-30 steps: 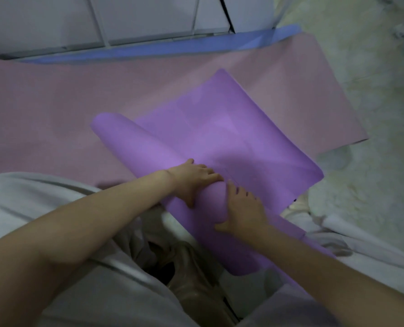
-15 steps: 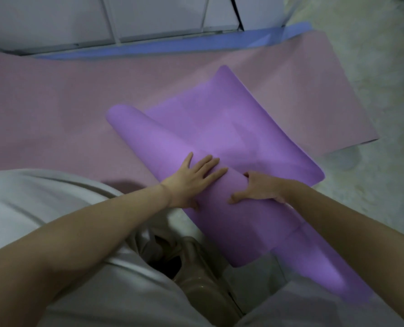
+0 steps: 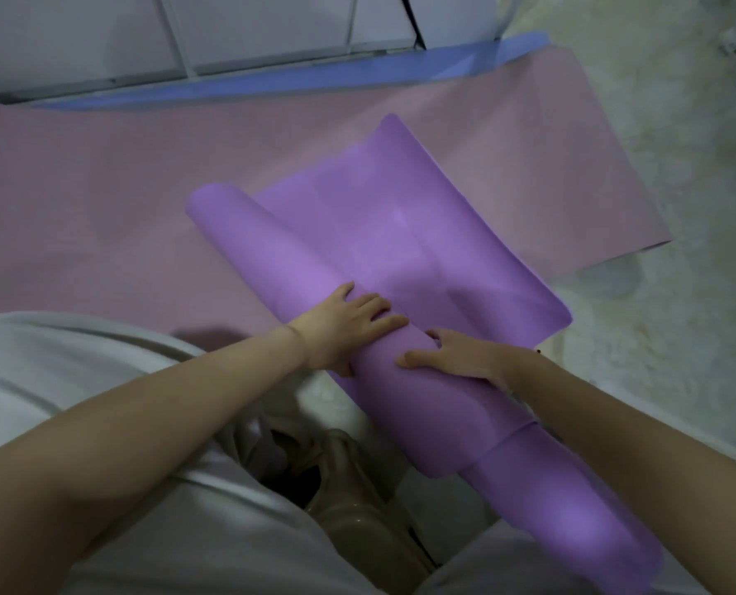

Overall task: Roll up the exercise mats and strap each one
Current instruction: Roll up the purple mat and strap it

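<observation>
Left hand [image 3: 344,330]: fingers now spread, pressing flat on purple mat [image 3: 271,259] roll, lying on pink mat [image 3: 100,208]. Right hand [image 3: 465,358]: shifted to roll's far side, fingers apparently curled over it. Short flat tail remains; strapping not yet due.

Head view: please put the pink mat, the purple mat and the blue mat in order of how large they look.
1. pink mat: largest area.
2. purple mat: partly rolled, nearer the camera.
3. blue mat: only a narrow strip shows behind the pink mat; true size hidden.
</observation>
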